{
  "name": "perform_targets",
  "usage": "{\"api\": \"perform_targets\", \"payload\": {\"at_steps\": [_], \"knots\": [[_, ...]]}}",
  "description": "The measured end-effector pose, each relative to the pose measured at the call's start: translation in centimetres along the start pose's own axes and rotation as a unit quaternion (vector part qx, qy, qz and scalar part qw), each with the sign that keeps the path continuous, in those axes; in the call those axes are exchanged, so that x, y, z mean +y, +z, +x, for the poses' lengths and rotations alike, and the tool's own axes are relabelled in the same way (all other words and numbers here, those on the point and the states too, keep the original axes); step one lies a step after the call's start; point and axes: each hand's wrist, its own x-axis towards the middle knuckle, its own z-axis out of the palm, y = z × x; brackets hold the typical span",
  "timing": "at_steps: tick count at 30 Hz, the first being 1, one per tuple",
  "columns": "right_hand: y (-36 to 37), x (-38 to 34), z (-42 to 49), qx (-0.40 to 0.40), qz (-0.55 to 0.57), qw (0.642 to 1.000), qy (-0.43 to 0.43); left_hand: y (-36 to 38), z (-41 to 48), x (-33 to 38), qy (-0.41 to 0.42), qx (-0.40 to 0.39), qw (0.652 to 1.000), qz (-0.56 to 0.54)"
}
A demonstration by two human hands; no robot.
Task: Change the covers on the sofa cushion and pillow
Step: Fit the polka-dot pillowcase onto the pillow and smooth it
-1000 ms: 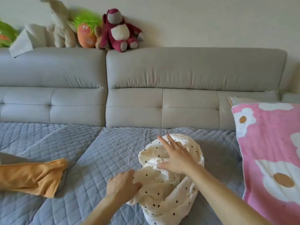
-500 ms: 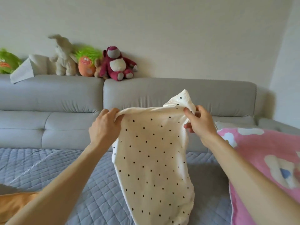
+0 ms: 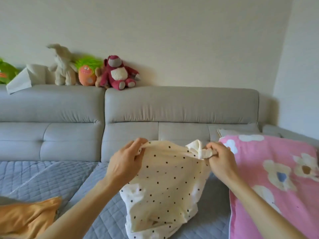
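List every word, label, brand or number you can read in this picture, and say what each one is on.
There is no readable text.
Dotted cream cover, gripped by the left hand and the right hand: only black dots.
Pink pillow: only flower shapes.
Orange cover: plain.
Red plush bear and the other plush toys on the sofa back: no tag or lettering shows.
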Motion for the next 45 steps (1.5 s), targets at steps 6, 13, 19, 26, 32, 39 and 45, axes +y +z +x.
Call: {"api": "perform_targets", "payload": {"at_steps": [6,13,19,26,32,39,45], "knots": [[3.4,8.5,-8.3,-0.285,-0.182,0.941,0.024,6.2,-11.0,-2.0,-0.020,-0.406,0.902,0.145],[9.8,11.0,-11.5,-0.444,-0.301,0.843,0.026,9.9,-13.8,-3.8,-0.094,-0.485,0.860,0.131],[11.5,9.0,-9.9,-0.335,-0.257,0.903,-0.084,8.4,-14.0,-7.0,-0.081,-0.364,0.923,0.090],[19.4,0.1,-8.5,-0.226,-0.041,0.968,-0.097,-1.7,-13.8,-14.6,-0.098,-0.114,0.985,0.089],[29.7,-12.0,-8.3,-0.252,0.028,0.957,-0.137,-12.7,-14.2,-23.6,-0.114,-0.010,0.955,0.273],[40.8,-20.3,-10.9,-0.467,0.094,0.872,-0.115,-18.8,-16.3,-35.1,-0.378,-0.222,0.822,0.365],[44.9,-15.8,-14.0,-0.440,-0.078,0.866,-0.224,-12.6,-21.2,-35.4,-0.300,-0.138,0.892,0.308]]}}
